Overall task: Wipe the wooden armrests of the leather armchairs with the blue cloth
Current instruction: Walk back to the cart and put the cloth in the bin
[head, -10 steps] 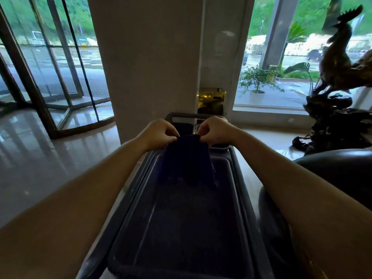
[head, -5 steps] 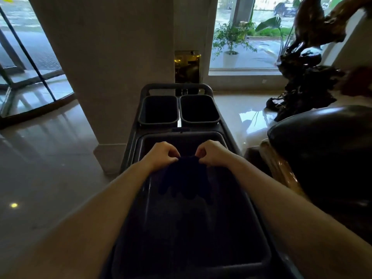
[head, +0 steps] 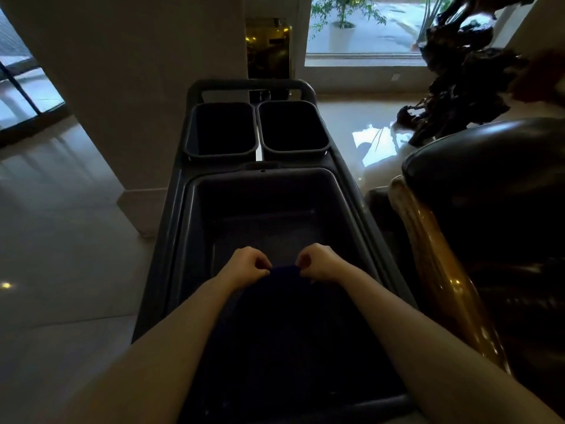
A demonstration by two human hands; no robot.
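A dark blue cloth hangs between my two hands over the large bin of a grey cart. My left hand pinches its upper left corner and my right hand pinches the upper right corner, fingers closed. The cloth's lower part merges with the dark bin and is hard to make out. At the right stands a dark leather armchair with a glossy wooden armrest, close beside the cart and apart from my hands.
Two small empty bins sit at the cart's far end under its handle. A wide pillar rises at the left front, with polished floor around it. A dark carved sculpture stands by the window at right.
My view has tilted down, and both hands have drawn back toward me with the cloth, from the cart's far end to over the large bin.
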